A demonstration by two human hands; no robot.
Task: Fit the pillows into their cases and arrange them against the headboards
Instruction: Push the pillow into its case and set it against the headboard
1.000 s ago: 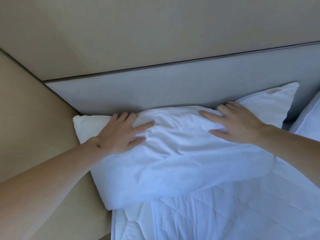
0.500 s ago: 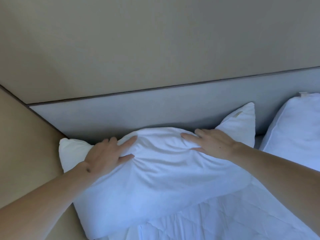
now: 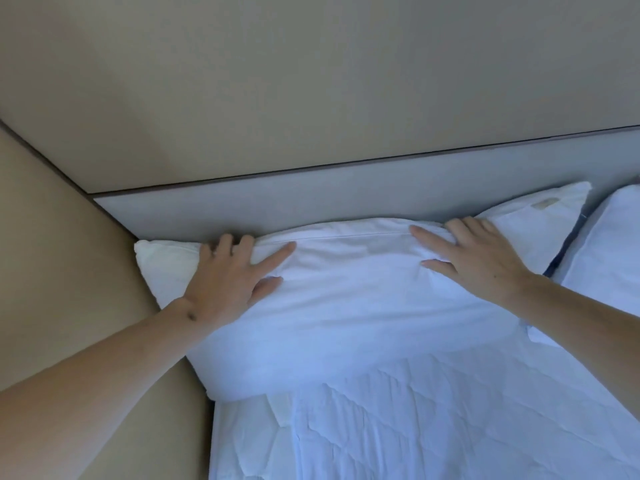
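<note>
A person leans over a bed, both bare hands pressed flat on a white cased pillow [image 3: 346, 306]. Furthest left, a tan side wall [image 3: 62, 271] meets the pillow's left corner, which pokes out beyond the left hand [image 3: 225, 282]. That hand's grip is wide and holds nothing: palm down, fingers spread, fingertips curling over the pillow's far edge where it touches the grey headboard [image 3: 277, 202], seemingly to push the pillow snug against it. Between the two hands the case lies fairly smooth, with a seam running along its top. The right hand [image 3: 481, 258] also has a wide, empty grip, flat on the pillow's upper right, likely pinning that end level. Just right of this hand, the pillow's right corner stands against the headboard. Further right, a second white pillow [image 3: 609, 251] sits by the same headboard. Below both hands, nearer the person, lies the quilted white mattress cover [image 3: 415, 427].
</note>
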